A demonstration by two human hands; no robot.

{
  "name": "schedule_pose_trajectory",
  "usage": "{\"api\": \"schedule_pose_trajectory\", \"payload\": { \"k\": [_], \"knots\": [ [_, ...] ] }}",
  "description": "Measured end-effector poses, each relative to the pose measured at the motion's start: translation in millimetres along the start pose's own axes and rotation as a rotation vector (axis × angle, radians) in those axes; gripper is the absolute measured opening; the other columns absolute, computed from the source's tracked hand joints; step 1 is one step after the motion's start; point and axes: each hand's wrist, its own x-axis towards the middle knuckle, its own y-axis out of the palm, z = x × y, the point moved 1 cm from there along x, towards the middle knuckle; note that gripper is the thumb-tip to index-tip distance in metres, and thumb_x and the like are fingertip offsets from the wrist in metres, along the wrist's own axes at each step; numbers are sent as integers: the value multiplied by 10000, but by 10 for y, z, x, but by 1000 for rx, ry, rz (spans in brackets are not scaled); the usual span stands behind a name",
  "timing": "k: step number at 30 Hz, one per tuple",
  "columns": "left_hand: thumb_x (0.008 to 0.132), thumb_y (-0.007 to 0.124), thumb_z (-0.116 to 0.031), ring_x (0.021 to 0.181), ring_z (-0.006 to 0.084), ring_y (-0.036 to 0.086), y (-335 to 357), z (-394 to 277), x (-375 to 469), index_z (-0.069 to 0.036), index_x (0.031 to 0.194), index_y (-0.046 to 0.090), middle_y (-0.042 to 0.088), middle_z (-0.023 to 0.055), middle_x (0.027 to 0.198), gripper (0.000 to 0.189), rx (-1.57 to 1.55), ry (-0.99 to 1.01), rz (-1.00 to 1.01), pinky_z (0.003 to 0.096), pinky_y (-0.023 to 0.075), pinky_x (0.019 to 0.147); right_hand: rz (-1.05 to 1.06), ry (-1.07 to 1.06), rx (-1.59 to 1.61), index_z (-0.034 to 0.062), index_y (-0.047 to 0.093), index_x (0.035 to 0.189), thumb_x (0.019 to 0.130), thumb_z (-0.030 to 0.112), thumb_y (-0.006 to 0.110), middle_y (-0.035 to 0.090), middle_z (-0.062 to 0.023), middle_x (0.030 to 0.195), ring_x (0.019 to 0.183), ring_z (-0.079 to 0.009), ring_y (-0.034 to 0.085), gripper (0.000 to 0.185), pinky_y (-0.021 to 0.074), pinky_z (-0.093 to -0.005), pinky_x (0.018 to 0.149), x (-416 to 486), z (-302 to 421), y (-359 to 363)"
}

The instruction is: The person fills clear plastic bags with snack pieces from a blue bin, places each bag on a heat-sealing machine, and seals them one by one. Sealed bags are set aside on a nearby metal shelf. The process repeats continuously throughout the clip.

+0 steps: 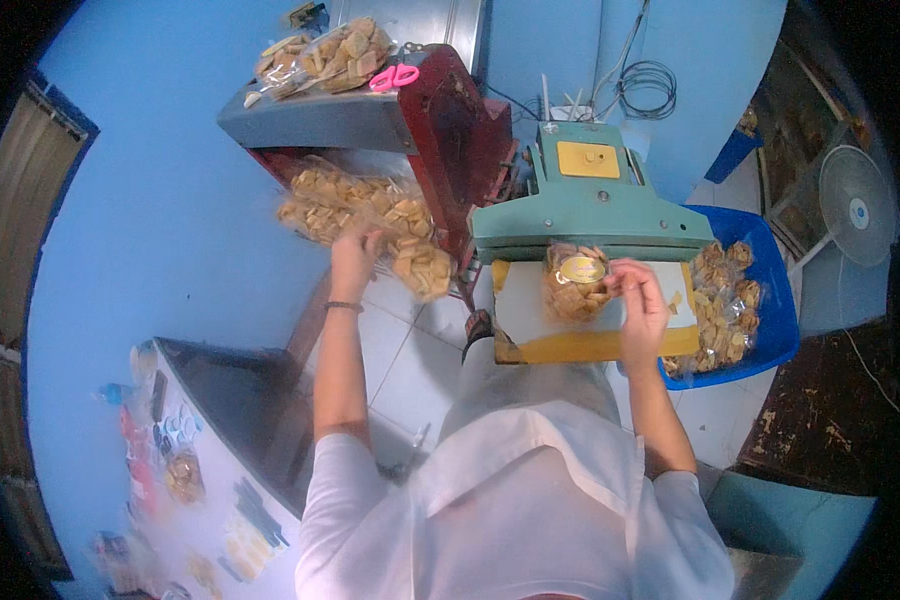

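Note:
My right hand (640,300) pinches the right edge of a clear plastic bag of chips (574,296) that bears a yellow oval label. The bag lies on the white plate (517,307) of a green sealing machine (604,206), its upper end close against the jaw. To the left, my left hand (354,259) is slightly blurred, its fingers closed at the plastic end of another bag of chips (422,268). That bag juts past the pile of filled bags (337,199) on the lower shelf of a red and grey stand (450,112). My left fingertips are partly hidden.
Filled bags (720,315) crowd a blue plastic basket (784,330) right of the machine. Pink-handled scissors (394,77) and larger chip bags (345,56) sit atop the stand. A white table (217,457) holds labels and a bag at left. A fan (857,206) stands far right.

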Motion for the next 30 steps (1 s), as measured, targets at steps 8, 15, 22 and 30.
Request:
{"api": "schedule_pose_trajectory", "payload": {
  "k": [8, 15, 22, 30],
  "knots": [
    [882, 669, -142, 789, 339, 644, -497, -1058, -182, -8, 942, 694, 665, 174, 842, 149, -11, 366, 176, 387, 501, 717, 571, 202, -64, 4, 575, 1222, 1030, 160, 494, 590, -75, 1173, 1047, -150, 596, 260, 486, -290, 889, -308, -168, 593],
    [856, 690, -40, 766, 187, 606, -1441, -1708, -377, 11, 900, 700, 637, 83, 815, 69, -391, 539, 186, 307, 475, 688, 473, 866, 893, 108, 341, 1480, 914, 518, 617, 434, -72, 1452, 1339, -240, 438, 752, 402, -472, 1086, -368, -509, 895],
    [979, 605, -299, 1452, 312, 289, -510, -1540, -503, -88, 1550, 143, 243, 161, 1578, 764, -1216, 89, 92, 449, 308, 1152, 590, 667, 873, 122, 189, 1539, 669, 596, 819, 358, -61, 1524, 1385, -251, 392, 1173, 338, -447, 1155, -574, -268, 714],
    [661, 866, -27, 1329, 256, 426, 396, -1355, -1389, -84, 1546, 54, 347, 115, 1457, 1202, -1218, -60, 296, 389, 410, 1086, 555, 169, 309, 45, 117, 1550, 757, 330, 852, 334, -145, 1486, 1417, -299, 303, 1118, 281, -422, 1166, -431, -289, 732]
  ]
}}
